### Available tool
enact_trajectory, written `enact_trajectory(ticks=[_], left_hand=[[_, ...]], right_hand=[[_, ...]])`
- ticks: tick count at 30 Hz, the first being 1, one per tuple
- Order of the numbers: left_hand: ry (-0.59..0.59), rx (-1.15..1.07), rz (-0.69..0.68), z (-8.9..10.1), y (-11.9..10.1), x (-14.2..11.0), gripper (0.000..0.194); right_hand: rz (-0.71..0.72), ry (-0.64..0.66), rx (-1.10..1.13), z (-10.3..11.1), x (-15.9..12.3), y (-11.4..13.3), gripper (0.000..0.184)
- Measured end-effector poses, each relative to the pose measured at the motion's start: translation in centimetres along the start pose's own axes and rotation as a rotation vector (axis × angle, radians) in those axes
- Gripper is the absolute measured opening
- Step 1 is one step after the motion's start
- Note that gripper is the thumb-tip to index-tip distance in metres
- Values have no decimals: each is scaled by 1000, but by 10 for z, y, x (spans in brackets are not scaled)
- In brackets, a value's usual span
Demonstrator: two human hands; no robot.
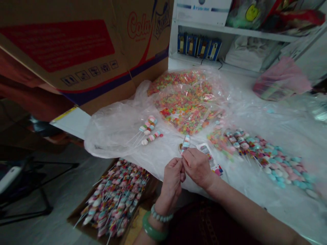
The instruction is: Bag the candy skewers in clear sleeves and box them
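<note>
Left hand (174, 170) and right hand (197, 166) are both closed in a pinch at the base of a marshmallow skewer (186, 142), its sweet end held clear above the grip, presumably to avoid squashing. Boxed skewers (114, 200) are stowed below-left of the left hand, likely for short reach; a marshmallow pile (288, 166) is spread rightward of the right hand, bagged small candies (186, 102) beyond both.

Marshmallow skewers (150, 138) on plastic-covered table (158, 159)

Candy skewer (186, 140), partly behind fingers (188, 156)
</note>
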State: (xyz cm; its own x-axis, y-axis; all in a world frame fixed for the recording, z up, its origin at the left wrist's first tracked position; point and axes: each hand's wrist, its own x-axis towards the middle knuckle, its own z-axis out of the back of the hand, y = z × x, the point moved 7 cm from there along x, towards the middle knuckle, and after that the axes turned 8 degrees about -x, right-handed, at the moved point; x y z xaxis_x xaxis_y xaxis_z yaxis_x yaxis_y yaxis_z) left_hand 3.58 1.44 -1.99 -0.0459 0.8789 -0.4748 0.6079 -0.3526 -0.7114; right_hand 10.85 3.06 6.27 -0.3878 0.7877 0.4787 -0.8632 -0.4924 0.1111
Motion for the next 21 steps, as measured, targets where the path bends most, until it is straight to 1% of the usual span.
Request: enact_trajectory(ticks=[3, 5, 7, 9, 11, 15, 18, 21], left_hand=[[44, -24, 18, -1, 4, -4, 38], [63, -15, 2, -1, 3, -6, 37], [58, 22, -38, -1, 0, -8, 38], [31, 71, -80, -1, -1, -9, 39], [4, 101, -96, -1, 1, -9, 39], [21, 103, -49, -1, 9, -4, 40], [43, 136, -24, 1, 13, -1, 39], [35, 123, -15, 5, 13, 1, 40]], right_hand=[[84, -16, 2, 4, -7, -1, 26], [95, -30, 36, 8, -12, -3, 27], [75, -36, 85, 11, -17, -4, 27], [39, -34, 135, 13, -20, -6, 26], [-3, -22, 184, 13, -22, -8, 25], [-59, 24, 219, 9, -23, -12, 23], [-110, 30, 221, 7, -25, -16, 22], [-93, 55, 217, 3, -24, -14, 23]])
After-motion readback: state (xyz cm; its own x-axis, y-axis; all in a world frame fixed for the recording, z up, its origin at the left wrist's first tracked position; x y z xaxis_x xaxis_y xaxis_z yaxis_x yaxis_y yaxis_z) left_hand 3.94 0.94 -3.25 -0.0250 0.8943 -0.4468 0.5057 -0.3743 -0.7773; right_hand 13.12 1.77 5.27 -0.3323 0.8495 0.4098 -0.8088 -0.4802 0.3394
